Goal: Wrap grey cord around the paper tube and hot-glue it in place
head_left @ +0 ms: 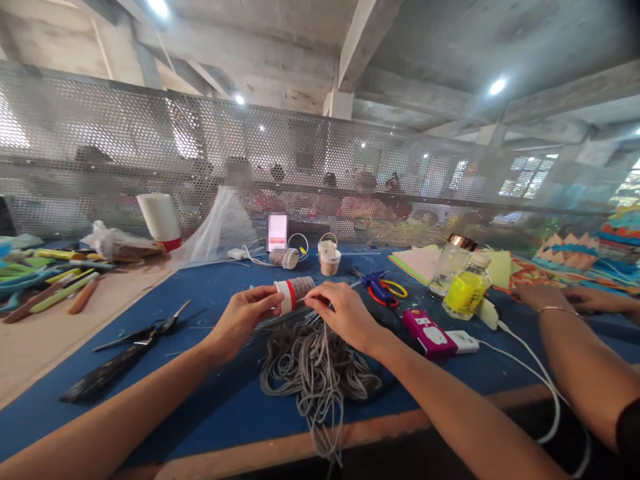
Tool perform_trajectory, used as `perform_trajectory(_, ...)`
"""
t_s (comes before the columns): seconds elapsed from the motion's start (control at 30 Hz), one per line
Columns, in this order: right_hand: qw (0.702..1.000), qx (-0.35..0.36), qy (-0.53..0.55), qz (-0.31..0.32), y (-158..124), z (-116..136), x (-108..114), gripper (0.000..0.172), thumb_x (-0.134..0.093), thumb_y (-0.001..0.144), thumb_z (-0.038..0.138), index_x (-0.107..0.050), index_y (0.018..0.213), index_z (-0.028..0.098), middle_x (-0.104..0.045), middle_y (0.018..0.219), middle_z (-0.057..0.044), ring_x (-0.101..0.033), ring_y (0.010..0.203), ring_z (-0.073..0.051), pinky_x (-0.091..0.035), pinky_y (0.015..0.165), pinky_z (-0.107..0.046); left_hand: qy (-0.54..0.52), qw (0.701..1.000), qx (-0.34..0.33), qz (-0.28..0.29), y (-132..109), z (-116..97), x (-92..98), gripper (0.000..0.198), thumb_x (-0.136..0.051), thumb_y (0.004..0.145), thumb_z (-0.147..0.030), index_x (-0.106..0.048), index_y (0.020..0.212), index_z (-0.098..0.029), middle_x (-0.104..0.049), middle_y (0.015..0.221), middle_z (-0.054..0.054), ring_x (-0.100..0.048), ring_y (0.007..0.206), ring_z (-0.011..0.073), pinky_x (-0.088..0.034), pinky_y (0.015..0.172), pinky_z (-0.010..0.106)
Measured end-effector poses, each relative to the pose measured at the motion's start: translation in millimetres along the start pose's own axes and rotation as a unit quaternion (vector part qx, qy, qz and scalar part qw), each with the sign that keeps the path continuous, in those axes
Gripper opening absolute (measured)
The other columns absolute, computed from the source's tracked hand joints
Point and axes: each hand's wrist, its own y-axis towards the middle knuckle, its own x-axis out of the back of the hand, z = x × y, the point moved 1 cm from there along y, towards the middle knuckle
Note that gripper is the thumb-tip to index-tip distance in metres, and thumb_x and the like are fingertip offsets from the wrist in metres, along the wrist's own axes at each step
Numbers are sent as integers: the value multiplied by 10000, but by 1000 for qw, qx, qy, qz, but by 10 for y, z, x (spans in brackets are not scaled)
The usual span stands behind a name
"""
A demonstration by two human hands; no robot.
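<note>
My left hand (250,308) grips a paper cup (286,297) lying on its side, white with a red band, its far end wrapped in grey cord. Against the wrapped end, my right hand (343,310) pinches a strand of the cord. Below both hands lies a loose heap of grey cord (320,367), which hangs over the table's front edge. Just behind the hands stand a small wrapped cup with a handle (330,260) and another wrapped cup (285,259) on its side.
Scissors (150,337) lie left, a blue glue gun (375,283) right of centre. Beyond are a magenta power strip (430,333), a yellow bottle (467,290) and a glass jar (450,267). A stack of paper cups (159,217) stands back left. Another person's arms (570,333) reach in at right.
</note>
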Motion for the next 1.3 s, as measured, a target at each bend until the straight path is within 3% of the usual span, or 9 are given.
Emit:
perform_trajectory(0.27, 994, 85, -69, -31, 0, 28, 50, 213, -497, 976, 348, -664, 980, 216, -658, 929, -29, -585, 913, -147, -365, 908, -310, 118, 992, -48, 12, -33, -15, -32, 195, -761, 730, -318, -788, 873, -187, -739, 779, 71, -610, 657, 175, -486, 643, 266)
perform_trajectory(0.57, 991, 90, -44, -91, 4, 6, 39, 126, -590, 928, 317, -679, 947, 229, -628, 895, -15, -585, 881, -141, -401, 874, -315, 150, 986, -40, 54, -94, -64, -68, 246, -711, 773, -344, -767, 947, -180, -729, 803, 51, -598, 700, 165, -450, 696, 282)
perform_trajectory(1.3, 991, 69, -31, -110, 21, -27, 38, 82, -633, 900, 296, -689, 905, 237, -621, 870, -1, -589, 869, -136, -407, 867, -318, 175, 981, -32, 81, -137, -121, -119, 182, -711, 769, -342, -761, 843, -183, -697, 752, 21, -561, 692, 149, -419, 666, 262)
